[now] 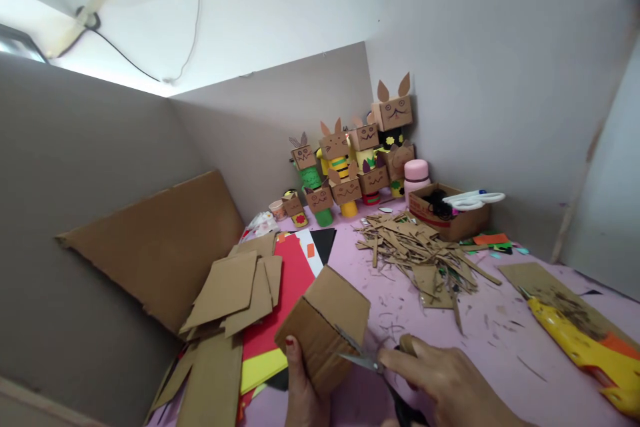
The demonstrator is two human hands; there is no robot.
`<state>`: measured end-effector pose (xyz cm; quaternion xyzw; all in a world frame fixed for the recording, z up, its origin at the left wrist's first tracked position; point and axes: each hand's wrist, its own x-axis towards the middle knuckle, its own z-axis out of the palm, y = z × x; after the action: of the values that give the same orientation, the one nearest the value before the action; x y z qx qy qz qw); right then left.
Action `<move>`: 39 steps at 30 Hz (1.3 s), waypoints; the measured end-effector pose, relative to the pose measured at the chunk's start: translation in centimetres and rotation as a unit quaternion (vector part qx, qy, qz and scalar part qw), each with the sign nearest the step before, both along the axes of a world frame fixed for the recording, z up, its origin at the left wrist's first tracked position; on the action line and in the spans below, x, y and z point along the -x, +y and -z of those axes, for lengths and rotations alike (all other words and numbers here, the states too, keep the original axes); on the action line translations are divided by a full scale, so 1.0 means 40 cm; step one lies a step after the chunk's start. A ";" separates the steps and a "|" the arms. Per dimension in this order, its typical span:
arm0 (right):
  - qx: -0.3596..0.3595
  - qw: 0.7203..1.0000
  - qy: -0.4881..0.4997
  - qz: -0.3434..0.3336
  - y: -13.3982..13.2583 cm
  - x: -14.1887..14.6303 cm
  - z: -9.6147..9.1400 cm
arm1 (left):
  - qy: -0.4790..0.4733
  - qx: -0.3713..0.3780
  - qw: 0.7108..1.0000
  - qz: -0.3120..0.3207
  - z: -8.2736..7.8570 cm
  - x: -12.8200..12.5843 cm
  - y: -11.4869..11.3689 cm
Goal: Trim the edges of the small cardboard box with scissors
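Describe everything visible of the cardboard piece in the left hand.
The cardboard piece is brown board folded into a boxy shape, with a dark seam down its front face. The left hand holds it from below, thumb on the front, above the pink table. The scissors in the right hand touch its lower right edge.

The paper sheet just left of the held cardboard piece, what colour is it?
Red; the paper sheet shows best in the head view.
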<state>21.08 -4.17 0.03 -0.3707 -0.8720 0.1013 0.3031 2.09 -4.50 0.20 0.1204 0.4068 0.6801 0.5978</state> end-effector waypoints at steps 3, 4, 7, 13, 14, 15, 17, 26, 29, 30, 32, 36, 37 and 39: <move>-0.012 1.000 -0.004 0.003 -0.005 0.002 0.002 | 0.004 0.001 1.000 -0.001 0.005 -0.001 -0.002; -0.015 1.000 0.002 0.004 -0.006 0.002 0.003 | 0.002 0.002 1.000 -0.003 0.007 -0.001 -0.002; -0.030 0.999 0.016 0.006 -0.011 0.003 0.009 | -0.022 0.001 1.000 -0.006 0.015 -0.001 0.000; -0.049 0.999 0.013 0.016 -0.014 0.003 0.015 | -0.022 -0.009 0.999 -0.027 0.024 0.005 0.005; -0.043 0.999 0.012 0.017 -0.014 0.004 0.013 | -0.020 -0.013 0.999 -0.027 0.025 0.006 0.005; -0.036 0.999 0.010 0.019 -0.015 0.004 0.009 | -0.019 -0.016 0.999 -0.026 0.027 0.009 0.005; -0.020 1.000 0.004 0.022 -0.015 0.005 0.000 | -0.020 -0.017 0.999 -0.019 0.033 0.014 0.004; -0.076 0.997 -0.005 0.015 -0.009 0.000 0.005 | 0.011 -0.002 1.000 0.005 0.077 0.038 0.008; -0.095 0.995 0.000 0.014 -0.010 -0.001 0.017 | 0.016 0.013 1.000 0.012 0.082 0.037 0.010; -0.099 0.995 0.000 0.015 -0.011 -0.001 0.020 | 0.017 0.018 1.000 0.018 0.081 0.035 0.010; -0.105 0.994 -0.001 0.017 -0.012 0.000 0.026 | 0.011 0.022 0.999 0.024 0.079 0.033 0.009; -0.088 0.996 -0.012 0.024 -0.014 0.003 0.021 | 0.006 0.002 1.000 0.005 0.071 0.030 0.008; -0.081 0.996 -0.018 0.027 -0.015 0.004 0.017 | 0.005 -0.003 1.000 0.001 0.070 0.030 0.008; -0.071 0.996 -0.033 0.033 -0.015 0.005 0.011 | -0.007 -0.010 1.000 -0.003 0.071 0.030 0.008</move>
<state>20.88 -4.77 -0.39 -0.3799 -0.8739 0.0172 0.3027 0.89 -4.17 -2.65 0.1200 0.3959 0.6872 0.5972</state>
